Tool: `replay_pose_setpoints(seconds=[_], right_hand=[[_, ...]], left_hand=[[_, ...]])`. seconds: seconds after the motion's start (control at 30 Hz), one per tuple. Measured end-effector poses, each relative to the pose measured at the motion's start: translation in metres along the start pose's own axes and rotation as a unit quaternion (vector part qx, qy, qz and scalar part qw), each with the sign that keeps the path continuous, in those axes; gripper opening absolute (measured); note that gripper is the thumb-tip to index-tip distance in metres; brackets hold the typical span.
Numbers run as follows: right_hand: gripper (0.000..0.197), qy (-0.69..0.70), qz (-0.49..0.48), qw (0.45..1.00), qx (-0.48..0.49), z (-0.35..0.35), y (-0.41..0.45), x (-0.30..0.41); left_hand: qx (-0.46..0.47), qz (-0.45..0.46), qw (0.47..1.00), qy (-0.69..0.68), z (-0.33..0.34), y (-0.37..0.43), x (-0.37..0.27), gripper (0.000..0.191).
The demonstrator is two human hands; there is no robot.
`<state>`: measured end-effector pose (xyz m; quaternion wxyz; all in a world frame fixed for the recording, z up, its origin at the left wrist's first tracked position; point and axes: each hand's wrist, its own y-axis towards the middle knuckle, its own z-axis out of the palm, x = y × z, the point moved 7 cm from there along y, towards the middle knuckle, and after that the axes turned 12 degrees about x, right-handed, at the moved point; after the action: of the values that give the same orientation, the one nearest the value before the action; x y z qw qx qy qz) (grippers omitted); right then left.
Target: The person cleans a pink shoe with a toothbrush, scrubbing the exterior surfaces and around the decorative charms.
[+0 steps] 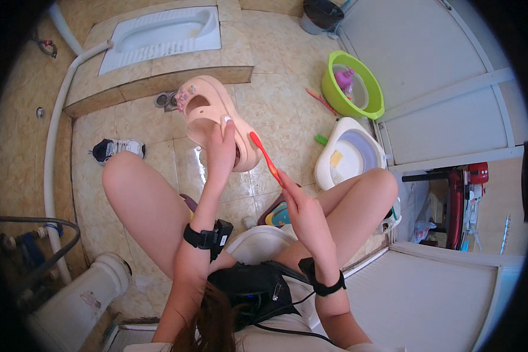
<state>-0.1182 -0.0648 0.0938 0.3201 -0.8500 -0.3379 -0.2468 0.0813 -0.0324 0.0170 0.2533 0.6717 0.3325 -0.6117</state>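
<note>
A pink foam clog with small charms on its toe is held up in front of me, its side turned towards my right hand. My left hand grips the clog at its opening, the thumb lying on the outer side. In my right hand is a red toothbrush, held by its orange-yellow handle. The brush head lies against or just in front of the sole's edge near the heel; whether they touch, I cannot tell. The bristles are hidden.
A white basin stands on the tiled floor at right, beside a green tub holding a purple bottle. One sneaker lies at left. A squat toilet sits on a raised step, with a floor drain below it.
</note>
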Motion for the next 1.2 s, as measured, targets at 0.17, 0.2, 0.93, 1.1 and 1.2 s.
replay_pose_setpoints(seconds=[0.17,0.2,0.93,1.1,1.2], right_hand=[[0.038,-0.043,-0.007,0.998,-0.035,-0.001,0.019,0.007],[0.038,-0.042,-0.007,0.998,-0.035,0.000,0.020,0.007],[0.041,-0.035,0.011,0.999,-0.036,0.005,0.020,-0.002],[0.037,0.011,0.037,0.999,0.011,0.002,-0.003,-0.008],[0.037,0.020,0.040,0.999,0.026,0.011,-0.018,-0.017]], left_hand=[[0.040,0.002,0.996,0.075,0.017,-0.009,-0.016,0.036],[0.027,0.027,0.995,0.097,0.017,-0.010,-0.021,0.036],[0.029,0.025,0.999,0.032,0.024,-0.014,-0.019,0.035],[-0.001,-0.003,1.000,-0.003,0.007,-0.008,-0.012,0.034],[-0.016,0.014,0.999,-0.031,-0.003,-0.002,-0.010,0.034]])
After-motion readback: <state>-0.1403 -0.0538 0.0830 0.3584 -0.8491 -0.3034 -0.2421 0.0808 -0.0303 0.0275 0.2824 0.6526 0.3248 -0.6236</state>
